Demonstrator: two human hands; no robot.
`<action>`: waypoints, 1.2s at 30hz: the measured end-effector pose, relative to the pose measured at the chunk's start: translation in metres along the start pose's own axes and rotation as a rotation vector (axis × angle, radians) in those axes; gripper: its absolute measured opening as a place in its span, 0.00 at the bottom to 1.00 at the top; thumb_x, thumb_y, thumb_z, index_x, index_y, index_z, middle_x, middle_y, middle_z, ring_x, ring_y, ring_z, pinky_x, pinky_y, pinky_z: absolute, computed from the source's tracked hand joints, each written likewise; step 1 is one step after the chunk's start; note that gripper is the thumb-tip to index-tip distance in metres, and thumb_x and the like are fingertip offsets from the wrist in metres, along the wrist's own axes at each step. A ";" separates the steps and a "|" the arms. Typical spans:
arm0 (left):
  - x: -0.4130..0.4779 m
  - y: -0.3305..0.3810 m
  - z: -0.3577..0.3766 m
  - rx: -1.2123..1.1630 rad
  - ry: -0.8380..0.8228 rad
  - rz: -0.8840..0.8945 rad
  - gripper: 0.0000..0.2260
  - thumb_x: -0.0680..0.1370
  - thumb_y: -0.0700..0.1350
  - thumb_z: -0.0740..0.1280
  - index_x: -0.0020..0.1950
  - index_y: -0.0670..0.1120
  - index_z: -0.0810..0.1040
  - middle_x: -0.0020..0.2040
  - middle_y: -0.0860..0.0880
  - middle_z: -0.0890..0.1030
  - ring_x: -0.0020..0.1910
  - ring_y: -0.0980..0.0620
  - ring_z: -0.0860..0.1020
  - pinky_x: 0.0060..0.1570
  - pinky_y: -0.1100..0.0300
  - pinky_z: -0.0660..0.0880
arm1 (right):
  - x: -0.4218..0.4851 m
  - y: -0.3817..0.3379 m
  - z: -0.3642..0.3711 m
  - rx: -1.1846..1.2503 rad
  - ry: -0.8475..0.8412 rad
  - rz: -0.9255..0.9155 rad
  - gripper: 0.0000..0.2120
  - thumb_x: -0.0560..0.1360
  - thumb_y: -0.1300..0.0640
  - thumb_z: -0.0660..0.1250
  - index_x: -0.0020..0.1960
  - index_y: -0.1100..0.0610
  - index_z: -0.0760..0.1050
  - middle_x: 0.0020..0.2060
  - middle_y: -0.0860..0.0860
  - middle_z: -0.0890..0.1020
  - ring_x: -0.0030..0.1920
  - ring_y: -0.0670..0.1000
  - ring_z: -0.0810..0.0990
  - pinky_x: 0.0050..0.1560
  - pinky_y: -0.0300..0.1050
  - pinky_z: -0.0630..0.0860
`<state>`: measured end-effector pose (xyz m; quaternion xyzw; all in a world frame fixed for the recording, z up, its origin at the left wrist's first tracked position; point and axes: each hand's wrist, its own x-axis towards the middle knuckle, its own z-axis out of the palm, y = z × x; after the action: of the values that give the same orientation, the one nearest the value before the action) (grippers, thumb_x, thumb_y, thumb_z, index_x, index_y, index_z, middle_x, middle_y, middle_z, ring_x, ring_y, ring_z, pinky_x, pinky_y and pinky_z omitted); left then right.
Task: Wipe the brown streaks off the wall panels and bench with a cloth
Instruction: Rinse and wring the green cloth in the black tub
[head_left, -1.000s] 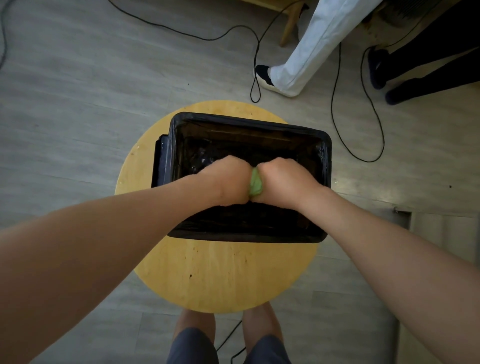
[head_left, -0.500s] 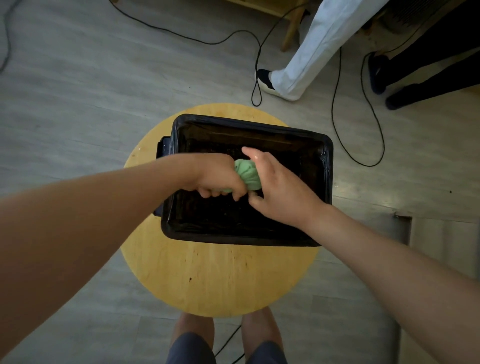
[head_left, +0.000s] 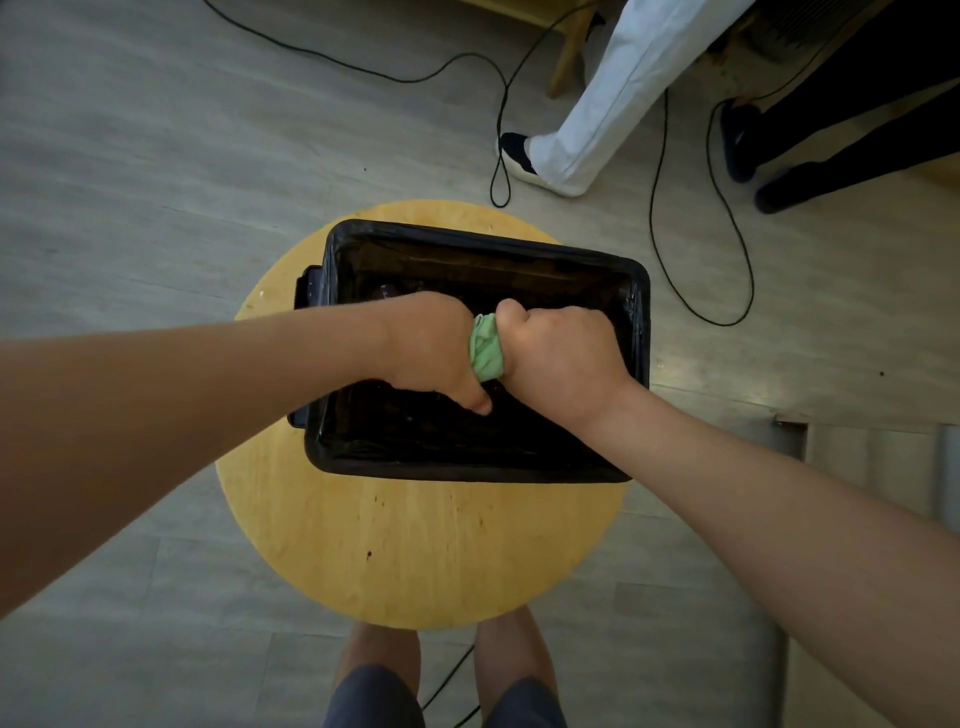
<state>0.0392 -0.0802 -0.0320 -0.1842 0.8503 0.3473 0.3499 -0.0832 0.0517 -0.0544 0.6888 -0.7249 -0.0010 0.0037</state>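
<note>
1. The green cloth (head_left: 487, 354) is bunched into a tight, wrinkled roll and held over the middle of a black bin (head_left: 467, 467). Only a short band of it shows between two fists.
2. The left hand (head_left: 434, 348) is clenched round the cloth's left end, its thumb tip pointing toward the near side. The right hand (head_left: 563, 353) is clenched round the right end, knuckles up. The fists sit close together with the cloth squeezed between them.
3. The bin is rectangular with rounded corners and lined with glossy black plastic film folded over the rim. Its inside is too dark to tell what it holds. Hands and forearms cover much of the opening.
4. The bin stands on the far half of a round table (head_left: 415, 551) of smooth yellow wood. The table shows faint grain and a few dark specks on its near part.
5. Grey plank flooring (head_left: 156, 156) surrounds the table. Thin black cables (head_left: 727, 324) loop over it beyond the table and to the bin's right.
6. Farther off stands a leg in white trousers (head_left: 613, 93) with a dark shoe, and dark-clad legs (head_left: 857, 119) are beside it. Bare knees (head_left: 379, 654) and blue shorts show under the table's near edge.
</note>
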 end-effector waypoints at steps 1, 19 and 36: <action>0.001 0.003 0.003 0.216 0.084 0.019 0.14 0.78 0.57 0.70 0.45 0.45 0.79 0.34 0.51 0.78 0.34 0.51 0.78 0.42 0.53 0.81 | 0.001 -0.001 0.001 0.026 -0.030 0.006 0.12 0.66 0.59 0.78 0.40 0.61 0.75 0.24 0.54 0.76 0.20 0.57 0.74 0.24 0.40 0.62; 0.006 -0.008 0.020 -0.899 -0.254 -0.022 0.17 0.73 0.48 0.80 0.56 0.43 0.81 0.45 0.48 0.78 0.40 0.52 0.76 0.42 0.58 0.78 | -0.019 0.005 0.010 0.100 -0.010 0.019 0.11 0.70 0.57 0.73 0.47 0.58 0.73 0.29 0.52 0.76 0.23 0.56 0.76 0.24 0.39 0.60; 0.018 0.004 0.017 -1.087 -0.404 -0.173 0.11 0.76 0.37 0.74 0.56 0.43 0.79 0.34 0.50 0.73 0.28 0.58 0.66 0.22 0.69 0.59 | -0.014 0.024 -0.002 0.185 -0.146 -0.250 0.40 0.77 0.58 0.71 0.83 0.54 0.56 0.47 0.54 0.76 0.39 0.53 0.77 0.29 0.51 0.76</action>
<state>0.0329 -0.0662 -0.0517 -0.3361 0.4484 0.7321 0.3872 -0.1068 0.0673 -0.0528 0.7692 -0.6288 0.0153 -0.1127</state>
